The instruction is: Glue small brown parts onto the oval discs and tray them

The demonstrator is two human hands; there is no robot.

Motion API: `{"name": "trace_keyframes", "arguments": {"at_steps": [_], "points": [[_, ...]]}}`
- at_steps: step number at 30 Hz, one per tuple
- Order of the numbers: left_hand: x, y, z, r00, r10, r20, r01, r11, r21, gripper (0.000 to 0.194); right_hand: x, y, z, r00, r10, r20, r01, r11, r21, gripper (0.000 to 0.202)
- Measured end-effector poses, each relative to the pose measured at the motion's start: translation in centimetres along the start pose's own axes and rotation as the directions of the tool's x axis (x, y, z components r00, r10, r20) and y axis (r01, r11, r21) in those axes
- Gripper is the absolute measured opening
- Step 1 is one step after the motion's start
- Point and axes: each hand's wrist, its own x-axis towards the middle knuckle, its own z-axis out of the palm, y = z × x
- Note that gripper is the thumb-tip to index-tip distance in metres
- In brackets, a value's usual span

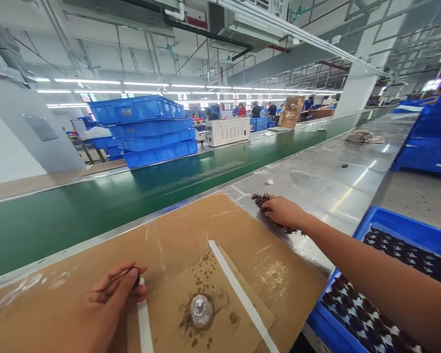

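Note:
Over the left part of the brown cardboard sheet (180, 230), my left hand (112, 299) pinches a small dark brown round piece (135, 275) between thumb and fingers. My right hand (281, 212) reaches onto a pile of small dark brown scraps (260, 200) on the metal table, just past the cardboard's right edge. Its fingertips are down among the scraps, and whether they grip any is hidden. Between the hands, a shiny clear dome-shaped thing (202, 311) sits on a taped-down cardboard piece, with brown stains and specks around it.
A blue crate (375, 215) at right holds rows of dark pieces. Beyond the table runs a green conveyor belt (161, 184), with stacked blue bins (156, 130) and a white box (228, 132) past it. A crumpled cloth (364, 137) lies farther along the metal table (316, 171). Several people work far off.

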Motion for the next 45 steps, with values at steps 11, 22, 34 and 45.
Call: {"name": "trace_keyframes", "arguments": {"at_steps": [11,22,34,45], "points": [[-1.5,1.1,1.6,1.000,-0.008,0.024,0.015,0.961,-0.276,0.046,0.0,-0.5,-1.3,1.000,-0.006,-0.024,0.009,0.993,0.117,0.022],[-2.9,2.1,2.2,0.958,0.133,0.256,0.039,0.819,-0.573,0.055,0.1,-10.3,-3.0,0.980,-0.121,-0.160,0.200,0.536,0.820,0.043],[-2.2,1.4,1.5,0.954,0.199,0.224,-0.038,0.822,-0.569,0.039,-5.5,-16.6,-4.2,0.751,-0.657,-0.064,0.299,0.253,0.920,0.016],[-1.6,1.4,1.6,0.953,0.217,0.213,-0.076,0.848,-0.524,0.039,-7.3,-17.5,-3.3,0.727,-0.681,0.086,0.324,0.450,0.832,0.013]]}}
